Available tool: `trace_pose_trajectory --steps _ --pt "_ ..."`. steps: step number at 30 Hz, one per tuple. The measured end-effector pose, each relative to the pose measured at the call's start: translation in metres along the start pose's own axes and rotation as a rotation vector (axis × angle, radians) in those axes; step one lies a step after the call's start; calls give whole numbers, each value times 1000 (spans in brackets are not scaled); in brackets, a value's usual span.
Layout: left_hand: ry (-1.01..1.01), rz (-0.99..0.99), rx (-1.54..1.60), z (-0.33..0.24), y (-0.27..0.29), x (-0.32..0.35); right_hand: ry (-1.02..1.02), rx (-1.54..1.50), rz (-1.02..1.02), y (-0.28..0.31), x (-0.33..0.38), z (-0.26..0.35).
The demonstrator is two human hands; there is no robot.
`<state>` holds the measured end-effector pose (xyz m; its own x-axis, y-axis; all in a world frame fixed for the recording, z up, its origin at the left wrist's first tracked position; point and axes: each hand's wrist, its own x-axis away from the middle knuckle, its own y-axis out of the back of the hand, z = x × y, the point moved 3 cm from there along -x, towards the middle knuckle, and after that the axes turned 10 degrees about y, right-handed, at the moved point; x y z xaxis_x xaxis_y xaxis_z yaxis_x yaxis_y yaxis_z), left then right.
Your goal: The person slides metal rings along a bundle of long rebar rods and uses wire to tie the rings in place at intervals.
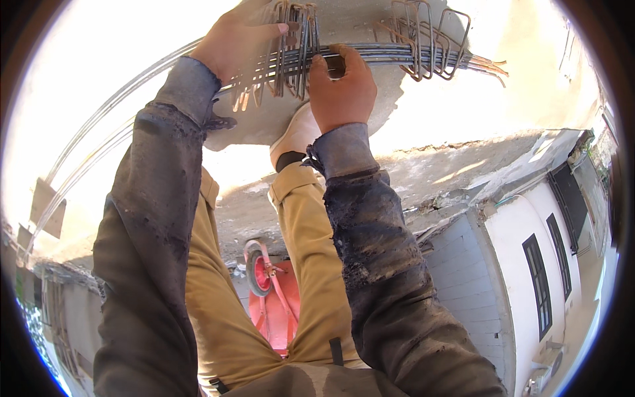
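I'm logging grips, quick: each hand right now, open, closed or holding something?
Left hand: thumb spread at the bent metal loops; grip cannot be told.
Right hand: thumb and forefinger curved at the long rods; grip cannot be told.

Red wheelbarrow (285,291) w/ grey-tyred wheel (260,272), near ctr; white bldg (512,228) on R w/ dark windows (537,288); pale blk wall (463,278) just L of it.

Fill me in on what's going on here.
A person is working over a bundle of long steel bars. The left hand is at a cluster of bent metal loops; its grip is unclear. The right hand curls at the bars beside them. More loops sit farther right.
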<state>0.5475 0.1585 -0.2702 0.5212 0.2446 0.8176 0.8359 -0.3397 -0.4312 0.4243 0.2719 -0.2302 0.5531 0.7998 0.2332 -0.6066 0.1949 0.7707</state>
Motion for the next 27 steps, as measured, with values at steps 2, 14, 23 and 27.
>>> trace_pose_trajectory --steps 2,14,23,27 --pt "-27 -70 -144 -1 6 7 30 98 -47 21 -17 -11" --pt "-213 -360 -599 33 41 7 81 385 54 80 -69 -70" --pt "-193 -455 -714 39 19 35 153 435 -33 79 -54 -66" --pt "-192 -509 -765 40 12 53 67 485 18 80 -57 -61"
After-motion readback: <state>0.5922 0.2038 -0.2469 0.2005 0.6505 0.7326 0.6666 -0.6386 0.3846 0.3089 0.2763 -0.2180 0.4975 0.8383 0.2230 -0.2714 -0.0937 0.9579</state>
